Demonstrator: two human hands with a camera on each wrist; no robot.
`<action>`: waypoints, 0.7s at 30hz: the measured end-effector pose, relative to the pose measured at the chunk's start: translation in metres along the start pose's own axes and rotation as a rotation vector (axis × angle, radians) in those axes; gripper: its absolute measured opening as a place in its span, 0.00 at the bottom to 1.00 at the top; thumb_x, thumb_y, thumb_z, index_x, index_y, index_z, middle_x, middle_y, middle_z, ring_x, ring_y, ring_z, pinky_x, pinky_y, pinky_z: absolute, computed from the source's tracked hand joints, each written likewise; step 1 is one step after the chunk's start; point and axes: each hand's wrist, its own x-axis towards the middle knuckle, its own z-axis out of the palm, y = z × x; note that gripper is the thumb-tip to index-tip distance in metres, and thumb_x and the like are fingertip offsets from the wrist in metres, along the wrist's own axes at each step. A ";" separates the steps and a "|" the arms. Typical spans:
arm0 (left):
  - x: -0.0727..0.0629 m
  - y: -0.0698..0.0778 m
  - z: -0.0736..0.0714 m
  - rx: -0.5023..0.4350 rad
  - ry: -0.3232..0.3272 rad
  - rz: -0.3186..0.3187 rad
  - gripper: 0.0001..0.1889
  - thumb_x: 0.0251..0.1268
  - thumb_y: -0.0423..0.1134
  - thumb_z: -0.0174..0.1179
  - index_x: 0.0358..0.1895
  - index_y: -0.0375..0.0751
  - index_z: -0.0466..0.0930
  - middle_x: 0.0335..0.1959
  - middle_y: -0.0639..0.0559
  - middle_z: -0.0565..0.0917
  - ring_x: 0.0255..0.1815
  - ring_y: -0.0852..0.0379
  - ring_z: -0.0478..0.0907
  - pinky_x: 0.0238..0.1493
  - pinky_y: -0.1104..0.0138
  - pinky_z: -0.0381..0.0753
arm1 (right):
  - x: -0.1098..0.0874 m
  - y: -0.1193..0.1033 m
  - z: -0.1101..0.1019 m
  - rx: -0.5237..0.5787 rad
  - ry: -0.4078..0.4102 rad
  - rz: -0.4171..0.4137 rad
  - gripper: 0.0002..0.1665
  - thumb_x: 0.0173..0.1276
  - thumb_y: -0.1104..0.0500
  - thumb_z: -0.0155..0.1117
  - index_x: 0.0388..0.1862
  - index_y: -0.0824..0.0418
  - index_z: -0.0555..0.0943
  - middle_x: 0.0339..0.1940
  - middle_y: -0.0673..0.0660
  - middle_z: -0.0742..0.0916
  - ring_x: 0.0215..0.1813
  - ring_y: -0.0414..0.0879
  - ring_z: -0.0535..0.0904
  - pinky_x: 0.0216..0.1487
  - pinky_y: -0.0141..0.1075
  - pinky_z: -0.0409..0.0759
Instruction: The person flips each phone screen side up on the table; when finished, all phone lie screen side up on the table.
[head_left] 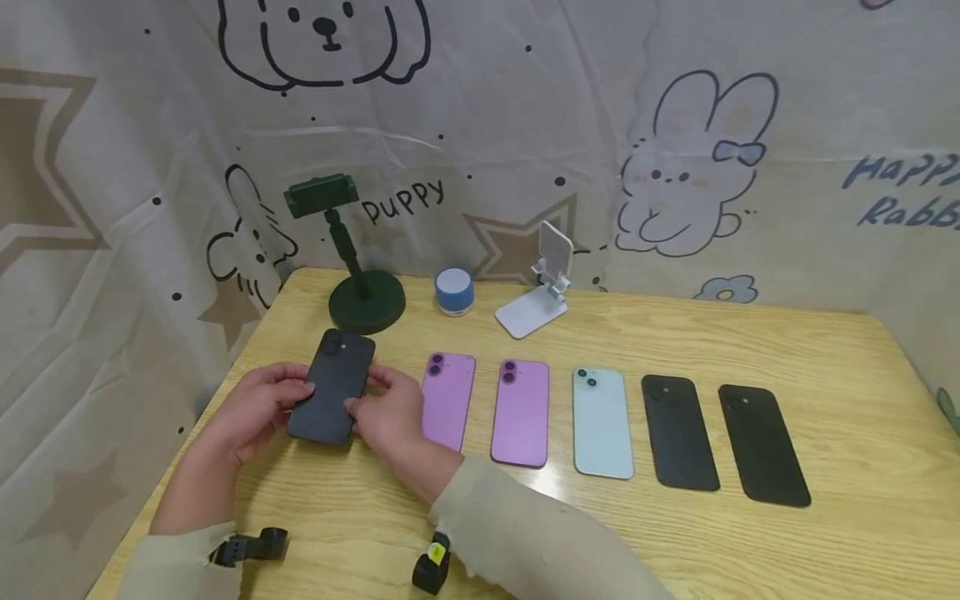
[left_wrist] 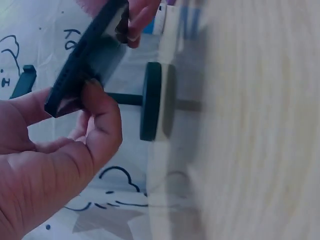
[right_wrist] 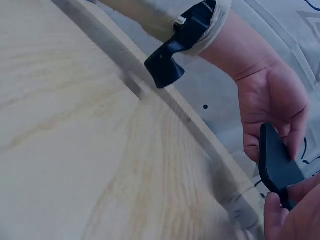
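Observation:
A black smartphone (head_left: 332, 390) is held above the left part of the table, its camera side facing up in the head view. My left hand (head_left: 258, 408) pinches its left edge, thumb on the back face. From the other side my right hand (head_left: 392, 410) grips the right edge. The left wrist view shows the phone (left_wrist: 90, 55) tilted off the tabletop, with the left hand (left_wrist: 65, 145) around its lower end. Both hands are on the phone (right_wrist: 280, 160) in the right wrist view too, where the right hand (right_wrist: 300, 210) is partly cut off.
Right of the hands lie two purple phones (head_left: 520, 412), a light blue phone (head_left: 603, 423) and two black phones (head_left: 763, 445) in a row. Behind stand a dark green phone stand (head_left: 366, 302), a blue-and-white round object (head_left: 454, 292) and a white folding stand (head_left: 532, 312). A printed curtain (head_left: 495, 100) hangs behind the table.

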 end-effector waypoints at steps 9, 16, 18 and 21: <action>-0.004 0.016 0.009 -0.113 -0.092 0.082 0.14 0.78 0.37 0.51 0.56 0.29 0.67 0.41 0.47 0.84 0.40 0.53 0.83 0.42 0.62 0.84 | -0.001 -0.004 -0.013 -0.067 -0.030 -0.093 0.33 0.54 0.68 0.80 0.60 0.49 0.84 0.43 0.46 0.83 0.35 0.40 0.81 0.33 0.38 0.83; -0.004 0.022 0.018 -0.043 -0.129 0.096 0.19 0.79 0.40 0.51 0.61 0.28 0.65 0.47 0.46 0.82 0.44 0.52 0.82 0.46 0.63 0.82 | -0.004 -0.005 -0.017 -0.076 -0.100 -0.105 0.33 0.55 0.58 0.82 0.61 0.50 0.83 0.48 0.46 0.83 0.40 0.39 0.83 0.42 0.36 0.83; -0.004 0.023 0.019 -0.028 -0.139 0.107 0.22 0.80 0.42 0.50 0.63 0.26 0.64 0.50 0.44 0.81 0.45 0.52 0.82 0.47 0.64 0.81 | -0.005 -0.006 -0.018 -0.047 -0.126 -0.102 0.34 0.55 0.53 0.82 0.63 0.50 0.82 0.48 0.46 0.83 0.41 0.40 0.83 0.44 0.37 0.83; -0.002 0.023 0.021 -0.019 -0.159 0.123 0.23 0.81 0.42 0.49 0.63 0.23 0.65 0.52 0.41 0.78 0.45 0.51 0.81 0.46 0.63 0.82 | -0.006 -0.007 -0.020 0.014 -0.159 -0.081 0.35 0.56 0.47 0.80 0.64 0.47 0.81 0.48 0.45 0.83 0.43 0.40 0.83 0.45 0.37 0.82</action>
